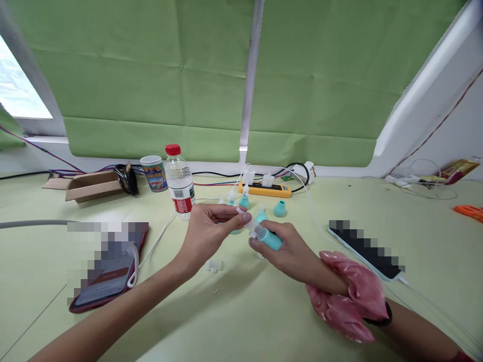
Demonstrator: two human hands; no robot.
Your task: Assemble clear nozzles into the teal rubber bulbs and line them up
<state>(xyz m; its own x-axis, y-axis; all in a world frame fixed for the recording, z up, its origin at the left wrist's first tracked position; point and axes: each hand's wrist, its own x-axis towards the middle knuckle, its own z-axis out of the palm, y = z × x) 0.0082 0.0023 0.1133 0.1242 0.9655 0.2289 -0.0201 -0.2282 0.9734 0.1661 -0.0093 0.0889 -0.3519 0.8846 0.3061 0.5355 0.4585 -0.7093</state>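
In my right hand (285, 249) is a teal squeeze bulb (271, 240), its narrow end turned up and to the left, with a translucent collar at that end. My left hand (211, 229) pinches a translucent plastic nozzle (248, 220) at the bulb's end; I cannot tell whether the two parts are joined. Behind my hands stand several more teal bulbs, one with a clear tip (244, 200) and one with an open neck (279, 208). Partly hidden by my right hand is another teal bulb (261, 216). A small clear plastic piece (215, 265) lies below my left hand.
A red-capped water bottle (180, 186) and a printed tub (154, 173) stand beyond my left hand, near an open cardboard box (94, 186). At the back lies a yellow power strip (264, 189) with cables. Phones lie left (109, 276) and right (364, 251).
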